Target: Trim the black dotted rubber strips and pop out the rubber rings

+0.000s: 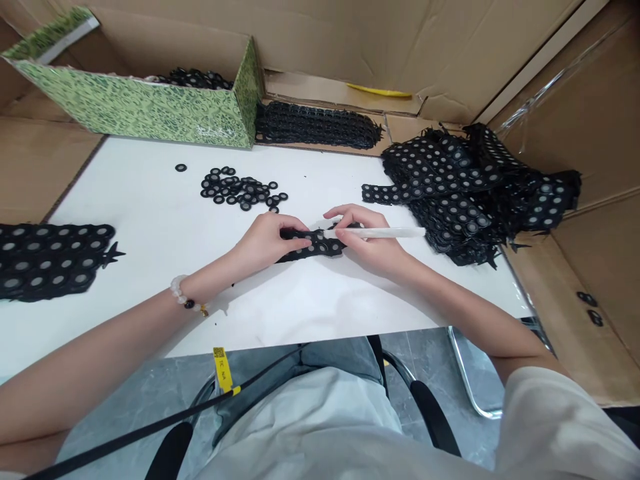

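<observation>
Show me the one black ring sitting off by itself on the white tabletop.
That's the lone ring, left of the loose cluster; it touches no other ring, while the cluster's rings lie against each other.

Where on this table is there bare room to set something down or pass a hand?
Bare tabletop lies between the punched black sheet at left and the loose black rings, and in front of the left hand and right hand. It is crowded at the right, where punched black strips pile up, and around the strip under both hands.
</observation>
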Motion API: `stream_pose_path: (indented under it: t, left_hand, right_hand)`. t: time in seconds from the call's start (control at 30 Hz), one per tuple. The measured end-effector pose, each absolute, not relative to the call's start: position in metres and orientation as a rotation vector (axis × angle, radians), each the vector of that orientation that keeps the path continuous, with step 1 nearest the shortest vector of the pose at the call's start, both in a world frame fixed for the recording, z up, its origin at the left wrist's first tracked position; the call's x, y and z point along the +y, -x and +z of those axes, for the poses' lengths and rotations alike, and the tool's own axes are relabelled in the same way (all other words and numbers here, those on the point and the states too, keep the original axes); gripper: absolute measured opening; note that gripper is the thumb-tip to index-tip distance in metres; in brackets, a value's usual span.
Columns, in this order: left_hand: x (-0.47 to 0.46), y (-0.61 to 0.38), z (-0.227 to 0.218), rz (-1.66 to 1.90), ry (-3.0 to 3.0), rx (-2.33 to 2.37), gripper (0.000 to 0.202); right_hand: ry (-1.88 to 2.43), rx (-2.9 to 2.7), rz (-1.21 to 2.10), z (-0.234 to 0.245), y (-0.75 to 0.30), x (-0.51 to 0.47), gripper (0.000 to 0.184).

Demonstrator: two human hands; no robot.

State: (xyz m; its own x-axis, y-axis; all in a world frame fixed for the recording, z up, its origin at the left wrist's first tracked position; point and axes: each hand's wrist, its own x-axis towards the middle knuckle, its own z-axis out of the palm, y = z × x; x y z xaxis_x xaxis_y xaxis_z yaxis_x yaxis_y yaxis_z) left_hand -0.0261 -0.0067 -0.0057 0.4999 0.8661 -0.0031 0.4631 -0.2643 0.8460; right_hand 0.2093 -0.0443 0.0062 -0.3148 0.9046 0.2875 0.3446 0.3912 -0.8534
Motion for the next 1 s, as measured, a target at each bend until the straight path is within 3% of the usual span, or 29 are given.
stream_pose_path:
  t: [0.37,0.6,1.0]
  left_hand:
    - [-0.012,0.023,-0.007,0.658,-1.797,1.084,0.027]
    - [-0.025,0.016,-0.005,0.784,-1.684,1.105,0.050]
    - [-0.030,0.015,0.003,0.813,-1.660,1.066,0.050]
  right_hand:
    - [1.179,-1.991,0.804,0.003,-0.206,-0.045,0.006]
    - [1.247,-1.957,0.783,0.002,-0.200,-0.050,0.010]
    - [1.247,-1.986,0.698,-0.003,-0.195,-0.052,0.013]
